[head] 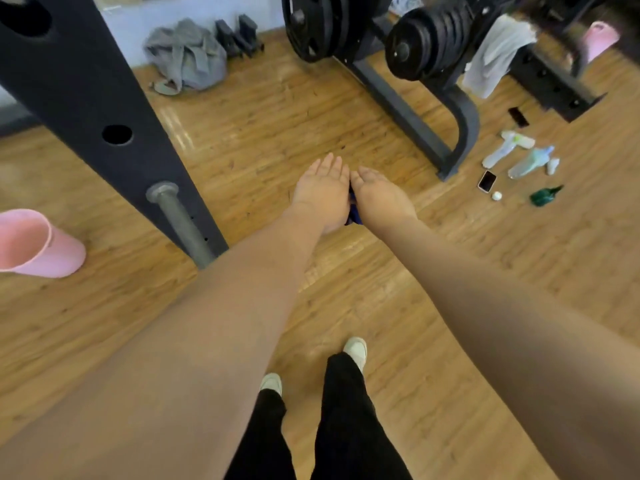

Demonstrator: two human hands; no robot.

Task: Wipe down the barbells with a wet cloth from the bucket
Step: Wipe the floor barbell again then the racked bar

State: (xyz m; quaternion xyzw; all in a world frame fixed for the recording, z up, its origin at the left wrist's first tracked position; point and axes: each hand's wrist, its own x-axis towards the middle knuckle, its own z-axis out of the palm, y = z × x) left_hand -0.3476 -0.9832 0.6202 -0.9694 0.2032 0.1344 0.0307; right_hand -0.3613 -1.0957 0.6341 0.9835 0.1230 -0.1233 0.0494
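Both arms reach forward over the wooden floor. My left hand (323,192) and my right hand (379,195) are pressed side by side, and a dark blue cloth (354,214) is squeezed between them; only a small strip of it shows. A pink bucket (38,244) stands on the floor at the far left. A grey steel bar (181,221) sticks out of the black rack upright (86,95) just left of my left forearm. Black weight plates (424,39) sit on a rack at the top.
A grey bag (187,57) lies by the far wall. At right on the floor are plastic bottles (519,155), a phone (487,181), a small white ball (497,195) and a green object (544,196). A white towel (493,57) hangs on the plate rack. My feet are below.
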